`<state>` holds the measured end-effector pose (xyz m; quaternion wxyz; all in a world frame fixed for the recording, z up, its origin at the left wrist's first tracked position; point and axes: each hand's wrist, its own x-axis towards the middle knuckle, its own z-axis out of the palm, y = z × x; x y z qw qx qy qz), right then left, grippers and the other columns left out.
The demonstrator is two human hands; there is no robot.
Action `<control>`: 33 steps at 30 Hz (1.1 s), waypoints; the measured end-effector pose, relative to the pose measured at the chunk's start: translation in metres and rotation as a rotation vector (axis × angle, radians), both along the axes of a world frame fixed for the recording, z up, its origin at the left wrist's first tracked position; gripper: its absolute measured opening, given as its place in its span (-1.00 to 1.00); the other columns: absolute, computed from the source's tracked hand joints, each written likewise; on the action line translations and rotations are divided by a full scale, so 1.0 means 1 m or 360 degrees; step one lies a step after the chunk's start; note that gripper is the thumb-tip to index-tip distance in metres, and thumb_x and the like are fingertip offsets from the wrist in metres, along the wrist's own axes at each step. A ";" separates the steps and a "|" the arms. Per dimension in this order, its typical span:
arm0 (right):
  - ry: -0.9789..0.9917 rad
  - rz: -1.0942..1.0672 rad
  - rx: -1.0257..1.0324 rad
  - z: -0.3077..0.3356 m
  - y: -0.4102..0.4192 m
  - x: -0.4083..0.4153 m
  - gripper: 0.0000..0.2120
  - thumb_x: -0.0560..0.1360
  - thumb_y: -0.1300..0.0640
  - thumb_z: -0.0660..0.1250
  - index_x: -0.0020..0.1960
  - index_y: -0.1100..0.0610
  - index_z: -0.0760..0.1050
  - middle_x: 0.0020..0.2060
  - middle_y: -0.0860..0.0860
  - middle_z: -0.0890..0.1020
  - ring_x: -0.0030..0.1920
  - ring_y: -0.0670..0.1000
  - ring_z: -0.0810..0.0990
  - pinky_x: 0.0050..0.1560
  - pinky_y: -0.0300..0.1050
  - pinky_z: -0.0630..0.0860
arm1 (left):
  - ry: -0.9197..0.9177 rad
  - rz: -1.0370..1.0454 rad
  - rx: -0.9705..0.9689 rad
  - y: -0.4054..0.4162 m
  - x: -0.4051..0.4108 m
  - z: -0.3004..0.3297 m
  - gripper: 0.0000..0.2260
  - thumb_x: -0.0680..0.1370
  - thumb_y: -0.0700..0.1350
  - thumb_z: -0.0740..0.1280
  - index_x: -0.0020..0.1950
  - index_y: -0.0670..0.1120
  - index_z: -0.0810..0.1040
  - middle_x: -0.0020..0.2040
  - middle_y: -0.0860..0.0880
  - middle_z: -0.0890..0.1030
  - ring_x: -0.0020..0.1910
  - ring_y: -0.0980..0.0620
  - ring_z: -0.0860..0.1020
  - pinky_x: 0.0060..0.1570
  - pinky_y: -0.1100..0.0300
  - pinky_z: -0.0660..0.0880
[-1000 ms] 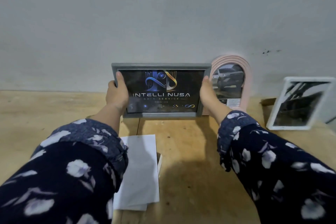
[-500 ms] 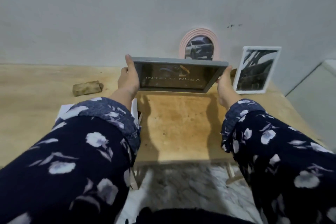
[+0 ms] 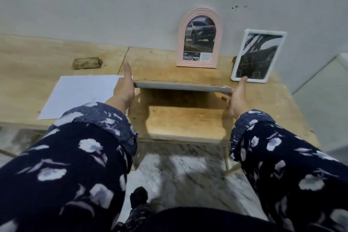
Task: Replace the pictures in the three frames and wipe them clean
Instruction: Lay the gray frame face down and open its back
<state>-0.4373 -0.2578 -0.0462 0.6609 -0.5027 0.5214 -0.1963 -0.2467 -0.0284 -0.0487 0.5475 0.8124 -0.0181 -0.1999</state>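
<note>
I hold a grey picture frame [image 3: 181, 86] level above the small wooden table [image 3: 263, 100], seen edge-on so its picture is hidden. My left hand [image 3: 125, 88] grips its left end, thumb up along the edge. My right hand [image 3: 236, 98] grips its right end, fingers curled under. A pink arched frame [image 3: 198, 37] with a car picture leans on the wall behind. A white frame [image 3: 259, 55] with a dark picture leans at the right.
White paper sheets [image 3: 81, 94] lie on the wider wooden surface at the left. A brown block [image 3: 87, 62] sits behind them near the wall. Marble floor [image 3: 188, 171] shows below the table's front edge.
The grey frame has tipped from upright facing me to flat and edge-on, and has come down and toward me, away from the wall. Both hands stay on its ends.
</note>
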 end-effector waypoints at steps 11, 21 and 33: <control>0.0224 0.0215 -0.0012 -0.041 0.000 -0.032 -0.33 0.59 -0.31 -0.14 -0.05 0.19 0.52 -0.26 0.04 0.58 -0.31 -0.05 0.52 -0.38 -0.23 0.43 | 0.0006 -0.0088 0.0521 0.007 -0.032 -0.045 -0.11 0.36 0.57 -0.07 0.45 -0.04 0.26 0.32 -0.17 0.44 0.26 -0.22 0.42 0.29 -0.14 0.37; 0.0649 0.0424 -0.0291 -0.077 0.006 -0.030 -0.58 0.52 -0.15 0.15 -0.05 0.20 0.53 -0.14 0.09 0.59 -0.05 0.15 0.54 -0.09 -0.07 0.41 | -0.0222 -0.0306 0.1130 -0.015 -0.054 -0.060 -0.36 0.60 0.26 0.05 0.50 -0.18 0.18 0.44 -0.26 0.27 0.43 -0.25 0.21 0.37 -0.11 0.20; 0.0897 0.0864 -0.1199 -0.090 0.022 -0.059 -0.60 0.58 0.30 0.14 0.41 0.23 0.37 0.39 0.09 0.42 0.39 0.09 0.36 0.42 -0.13 0.21 | -0.0650 -0.1310 0.1170 -0.116 -0.116 -0.075 -0.35 0.55 0.15 0.26 0.54 -0.07 0.12 0.59 0.02 -0.07 0.56 -0.06 -0.11 0.47 -0.20 -0.07</control>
